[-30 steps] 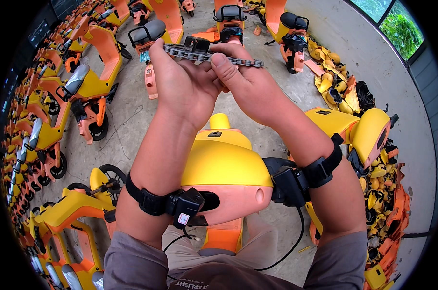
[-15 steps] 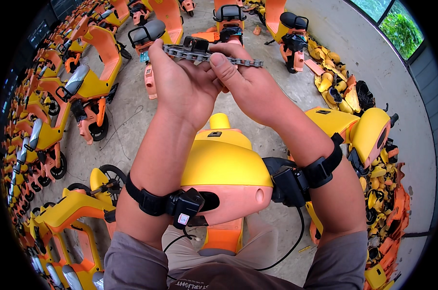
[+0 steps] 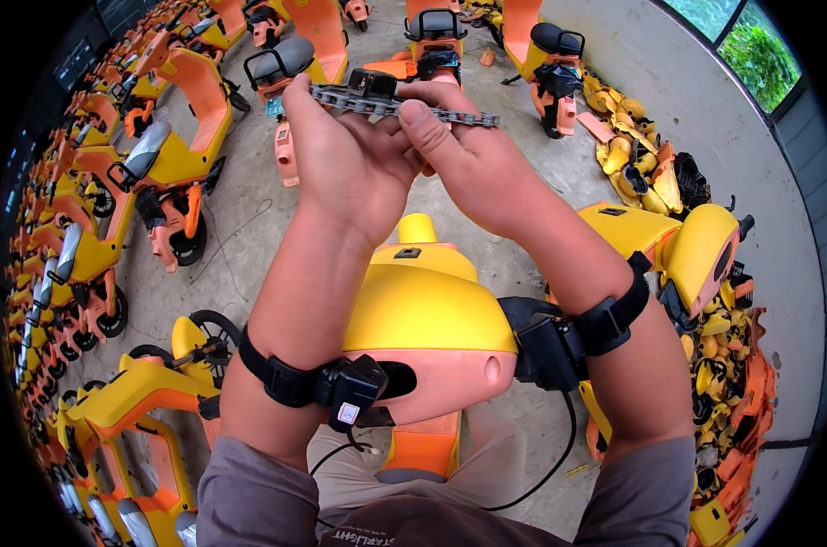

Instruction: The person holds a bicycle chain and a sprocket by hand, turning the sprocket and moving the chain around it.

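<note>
A grey metal roller chain (image 3: 473, 118) stretches across both hands at the top middle, its right end sticking out past my right hand. My left hand (image 3: 350, 164) is turned palm up, with the chain's left part gripped by its thumb and fingers. With its thumb pressed on the chain's middle, my right hand (image 3: 473, 159) grips it too; its other fingers are partly hidden. A small black piece (image 3: 373, 84) shows just above the chain; whether it is joined to it, I cannot tell. Below my hands stands a yellow and orange scooter front (image 3: 432, 310), between my forearms.
Rows of yellow and orange scooters (image 3: 176, 118) fill the left and the far side. Piles of loose yellow and orange plastic parts (image 3: 646, 164) lie along the right wall. Another scooter (image 3: 701, 260) stands close at my right. A thin wire (image 3: 222, 246) lies on the concrete floor.
Hardly anything differs: both hands and the chain sit a few pixels further right in the picture, with the same grip.
</note>
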`<act>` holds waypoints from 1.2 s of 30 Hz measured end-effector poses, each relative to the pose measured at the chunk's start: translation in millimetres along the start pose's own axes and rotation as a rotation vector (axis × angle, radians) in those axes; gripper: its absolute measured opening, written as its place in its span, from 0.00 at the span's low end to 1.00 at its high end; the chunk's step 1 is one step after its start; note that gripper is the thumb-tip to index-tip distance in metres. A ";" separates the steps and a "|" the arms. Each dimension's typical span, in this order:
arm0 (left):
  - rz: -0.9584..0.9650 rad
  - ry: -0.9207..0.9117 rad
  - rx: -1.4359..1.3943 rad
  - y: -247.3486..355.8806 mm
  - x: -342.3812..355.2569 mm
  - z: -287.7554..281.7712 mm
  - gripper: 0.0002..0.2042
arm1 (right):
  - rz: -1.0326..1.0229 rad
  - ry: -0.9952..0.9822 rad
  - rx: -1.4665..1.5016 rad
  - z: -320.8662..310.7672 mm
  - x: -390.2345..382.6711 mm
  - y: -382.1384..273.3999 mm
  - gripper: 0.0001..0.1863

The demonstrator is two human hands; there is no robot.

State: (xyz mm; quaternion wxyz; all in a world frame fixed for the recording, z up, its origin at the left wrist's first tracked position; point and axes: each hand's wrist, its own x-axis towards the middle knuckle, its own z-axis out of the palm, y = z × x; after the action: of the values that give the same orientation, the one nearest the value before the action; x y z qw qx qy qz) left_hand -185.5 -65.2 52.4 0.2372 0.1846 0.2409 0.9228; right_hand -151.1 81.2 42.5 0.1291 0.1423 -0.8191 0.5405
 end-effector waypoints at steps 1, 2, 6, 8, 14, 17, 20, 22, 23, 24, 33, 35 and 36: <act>0.023 0.107 0.052 -1.1 -0.6 4.6 0.25 | -0.003 0.000 0.001 -0.1 0.0 0.1 0.30; 0.022 0.107 0.052 -1.4 -0.5 4.6 0.25 | -0.003 0.000 0.001 -0.1 -0.1 0.5 0.30; 0.018 0.086 0.039 -0.3 -0.3 0.4 0.25 | -0.006 -0.001 0.019 0.9 0.0 0.3 0.30; 0.007 0.058 0.020 0.6 1.3 -5.8 0.25 | -0.006 -0.001 0.018 0.2 -0.4 -0.4 0.30; -0.002 -0.069 -0.032 1.5 1.9 -11.2 0.25 | -0.012 0.000 0.024 0.8 0.0 1.5 0.30; -0.004 -0.062 -0.033 0.5 1.2 -4.9 0.25 | -0.005 -0.007 0.014 0.1 -0.1 1.4 0.31; 0.048 0.145 0.056 -2.9 -1.0 7.0 0.25 | 0.000 -0.009 0.005 -0.3 -0.3 1.9 0.32; 0.044 0.141 0.059 -2.9 -0.9 6.9 0.25 | 0.015 -0.014 0.000 -0.7 -0.8 1.3 0.32; 0.044 0.141 0.059 -3.0 -0.9 6.9 0.25 | 0.015 -0.013 0.000 -0.8 -0.7 1.3 0.32; 0.043 0.142 0.058 -3.3 -0.8 6.9 0.25 | 0.015 -0.012 -0.002 -1.0 -0.7 1.3 0.32; 0.032 0.139 0.054 -2.1 -0.8 7.1 0.26 | 0.009 -0.014 -0.002 -0.4 -0.9 -0.2 0.32; 0.031 0.168 0.056 -3.0 -0.8 8.8 0.26 | 0.014 -0.015 0.000 -0.4 -0.9 0.2 0.32; 0.030 0.186 0.059 -3.2 -1.2 9.4 0.27 | 0.011 -0.013 -0.006 -0.3 -0.6 0.5 0.32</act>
State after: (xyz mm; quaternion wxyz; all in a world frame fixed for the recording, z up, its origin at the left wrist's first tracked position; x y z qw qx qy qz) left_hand -179.1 -60.0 58.1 0.1945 0.1089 0.2863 0.9319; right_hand -150.7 81.7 42.0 0.1213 0.1409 -0.8224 0.5377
